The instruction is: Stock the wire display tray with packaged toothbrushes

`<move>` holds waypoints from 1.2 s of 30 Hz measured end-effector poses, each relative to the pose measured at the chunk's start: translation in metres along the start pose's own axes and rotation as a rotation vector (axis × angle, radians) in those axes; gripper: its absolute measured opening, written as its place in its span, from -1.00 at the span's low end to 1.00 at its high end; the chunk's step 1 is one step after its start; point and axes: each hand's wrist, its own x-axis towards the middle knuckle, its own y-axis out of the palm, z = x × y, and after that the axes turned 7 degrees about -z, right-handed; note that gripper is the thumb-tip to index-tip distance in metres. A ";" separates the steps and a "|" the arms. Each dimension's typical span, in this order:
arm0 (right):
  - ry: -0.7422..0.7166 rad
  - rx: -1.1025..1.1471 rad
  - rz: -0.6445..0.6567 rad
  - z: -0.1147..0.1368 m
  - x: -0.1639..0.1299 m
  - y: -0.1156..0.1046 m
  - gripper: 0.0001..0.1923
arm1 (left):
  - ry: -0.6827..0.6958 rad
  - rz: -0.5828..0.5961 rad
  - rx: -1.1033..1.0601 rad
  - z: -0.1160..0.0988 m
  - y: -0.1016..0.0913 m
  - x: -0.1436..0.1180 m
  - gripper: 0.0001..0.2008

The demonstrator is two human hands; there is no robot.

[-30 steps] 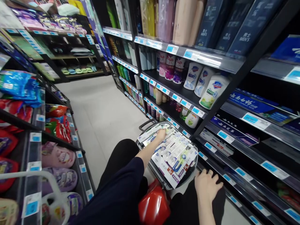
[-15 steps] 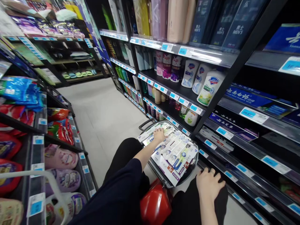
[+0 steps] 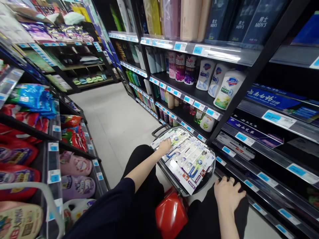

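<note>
Low between my legs and the shelves stands a black-rimmed basket (image 3: 171, 177), with several white toothbrush packs (image 3: 189, 151) laid across its top. My left hand (image 3: 165, 146) is at the left side of these packs, its fingers curled on a pack with green and blue toothbrushes; the fingertips are partly hidden. On my right knee rests my right hand (image 3: 228, 194), palm down, fingers spread, a ring on one of them, holding nothing. A glossy red object (image 3: 171, 214) sits below the basket between my legs.
Shelves on the right carry body wash bottles (image 3: 205, 74) and blue toothpaste boxes (image 3: 270, 98). On the left are detergent bottles (image 3: 78, 186) and blue bags (image 3: 32, 96). A pale curved handle (image 3: 51, 199) crosses the lower left. The grey floor (image 3: 107, 116) runs between the shelves.
My left hand has drawn back slightly toward the packs' left edge, its fingers going from spread to curled. The view has shifted a little. My right hand stays on the knee.
</note>
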 end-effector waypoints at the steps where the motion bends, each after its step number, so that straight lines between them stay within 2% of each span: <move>1: -0.003 -0.001 0.005 0.000 0.000 0.000 -0.65 | 0.006 0.018 0.010 0.000 0.001 -0.001 -0.57; 7: -0.003 -0.014 0.002 -0.001 -0.001 -0.003 -0.62 | 0.052 0.044 0.055 -0.003 0.006 -0.003 -0.61; 12: 0.001 -0.015 0.024 -0.003 -0.001 -0.003 -0.63 | 0.085 0.048 0.076 0.003 0.008 -0.006 -0.59; 20: 0.001 -0.025 0.001 -0.003 -0.001 0.000 -0.63 | 0.115 0.016 0.095 0.011 0.012 -0.008 -0.67; 26: 0.005 -0.025 -0.012 -0.004 -0.002 0.001 -0.62 | 0.101 -0.032 0.092 0.008 0.001 -0.012 -0.67; 29: 0.008 -0.020 -0.005 -0.004 -0.002 0.000 -0.62 | 0.118 -0.088 0.078 -0.005 -0.014 -0.021 -0.63; 31: 0.010 -0.015 0.002 -0.003 -0.001 -0.001 -0.62 | 0.173 -0.105 0.056 -0.022 -0.022 -0.032 -0.63; 36: 0.008 -0.008 0.036 -0.001 0.000 -0.004 -0.62 | 0.461 -0.031 -0.064 -0.092 -0.026 -0.067 -0.61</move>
